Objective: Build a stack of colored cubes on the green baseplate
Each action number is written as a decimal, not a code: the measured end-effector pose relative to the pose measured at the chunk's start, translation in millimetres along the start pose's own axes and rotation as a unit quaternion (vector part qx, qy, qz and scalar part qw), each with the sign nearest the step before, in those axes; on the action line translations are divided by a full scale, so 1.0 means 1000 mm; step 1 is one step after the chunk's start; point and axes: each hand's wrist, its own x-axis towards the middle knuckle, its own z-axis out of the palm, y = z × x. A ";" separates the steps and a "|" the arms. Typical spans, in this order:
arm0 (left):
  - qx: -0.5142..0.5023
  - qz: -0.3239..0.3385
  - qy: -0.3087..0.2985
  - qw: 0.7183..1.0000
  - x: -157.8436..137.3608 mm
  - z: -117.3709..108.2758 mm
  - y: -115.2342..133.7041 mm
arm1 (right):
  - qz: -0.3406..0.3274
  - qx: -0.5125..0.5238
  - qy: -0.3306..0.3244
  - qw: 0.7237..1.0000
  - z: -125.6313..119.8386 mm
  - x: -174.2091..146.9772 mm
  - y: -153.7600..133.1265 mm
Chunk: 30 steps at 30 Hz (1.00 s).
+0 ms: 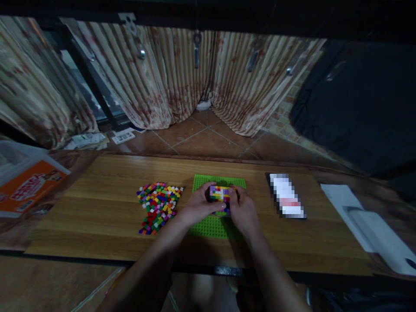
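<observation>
Wooden tabletop (97, 203); multicoloured brick block (219, 194) between left grip (196, 205) and right grip (243, 211), both clamped on it.

2 hands (198, 206) (244, 211), 1 brick block (217, 193), 1 baseplate (209, 229), 1 brick pile (159, 202).

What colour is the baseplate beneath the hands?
The baseplate is green; it shows in the head view.

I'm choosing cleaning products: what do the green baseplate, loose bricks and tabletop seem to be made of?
Green baseplate: probably molded plastic with a fairly matte look, given its even color and regular studs.
Loose bricks: likely smooth plastic, judging by their small blocky shapes and solid bright colors.
Tabletop: wood or wood-look laminate, perhaps faintly shiny; its visible grain lines suit either.
</observation>
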 end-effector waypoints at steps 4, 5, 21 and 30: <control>-0.028 -0.008 0.006 1.000 -0.003 0.002 0.004 | 0.004 -0.006 0.009 1.000 0.002 -0.001 -0.001; -0.030 -0.011 0.006 0.999 -0.003 0.003 0.005 | 0.005 -0.010 0.011 1.000 0.002 -0.002 -0.002; -0.064 0.004 0.009 0.998 -0.001 0.005 -0.007 | -0.011 -0.029 0.007 0.999 0.000 0.000 0.002; 0.005 0.016 0.055 0.998 -0.003 0.011 -0.005 | -0.018 -0.067 0.001 0.998 -0.001 0.001 0.008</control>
